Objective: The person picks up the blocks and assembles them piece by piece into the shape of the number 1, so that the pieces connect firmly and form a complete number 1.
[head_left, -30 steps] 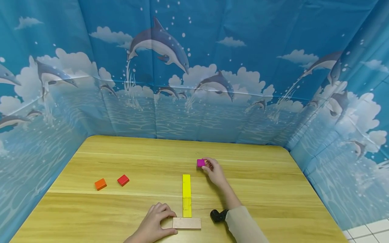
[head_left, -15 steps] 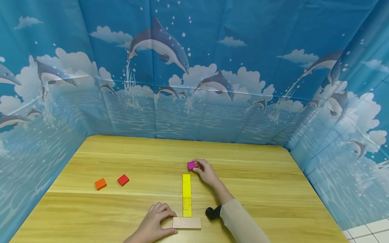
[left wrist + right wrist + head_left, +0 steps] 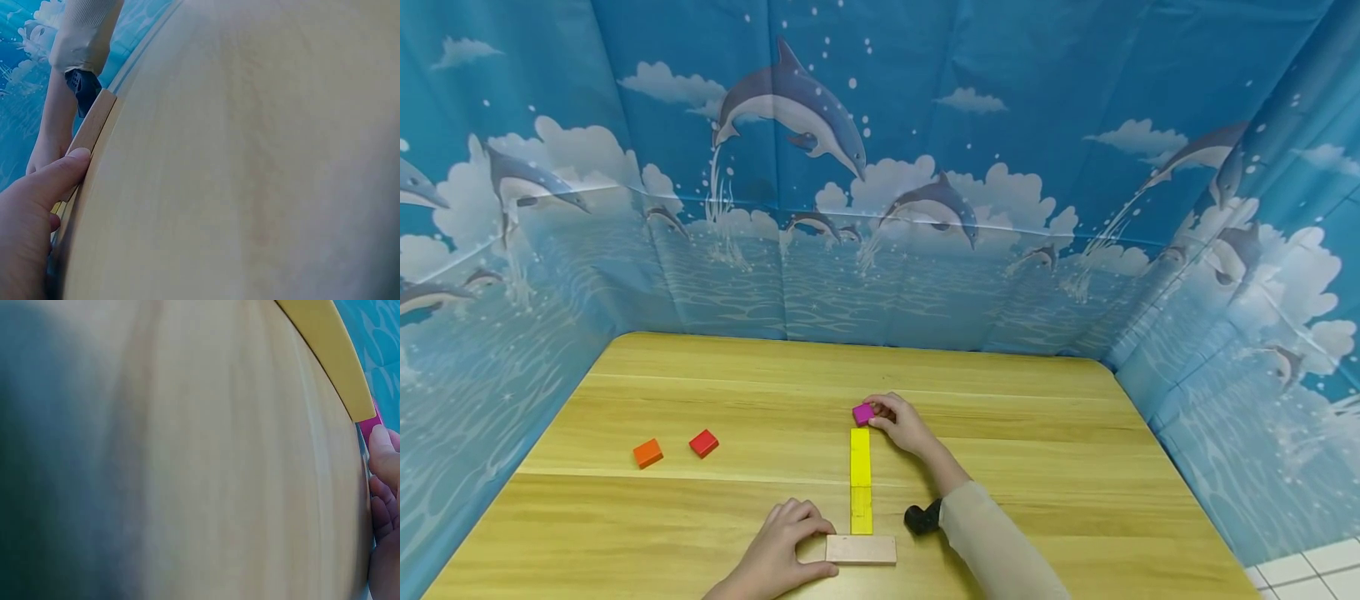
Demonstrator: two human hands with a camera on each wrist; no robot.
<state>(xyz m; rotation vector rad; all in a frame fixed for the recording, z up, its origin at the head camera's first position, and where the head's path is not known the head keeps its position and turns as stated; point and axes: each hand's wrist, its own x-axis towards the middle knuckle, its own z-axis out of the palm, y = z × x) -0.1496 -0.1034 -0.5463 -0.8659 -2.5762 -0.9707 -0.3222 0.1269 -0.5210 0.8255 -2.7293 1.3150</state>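
Observation:
My right hand [image 3: 901, 423] pinches a small magenta block [image 3: 862, 414] between thumb and fingers, right at the far end of a yellow strip of blocks [image 3: 861, 467]. In the right wrist view the magenta block [image 3: 370, 424] shows beside the tip of a yellow block [image 3: 334, 359]. The yellow strip runs straight toward a plain wooden block [image 3: 861, 550] that lies crosswise at its near end. At that block's left end is my left hand [image 3: 782, 546], thumb in front and fingers behind. The left wrist view shows its thumb pressed on the wooden block [image 3: 94, 125].
An orange block [image 3: 648, 454] and a red block [image 3: 703, 443] lie on the left of the wooden table [image 3: 1037, 433]. A black wrist device [image 3: 922, 518] sits at the right sleeve. Behind the table hangs a blue dolphin curtain [image 3: 880, 275].
My right hand has carried the magenta block leftward and slightly nearer, to the far end of the yellow strip. The left hand and wooden block stay in place.

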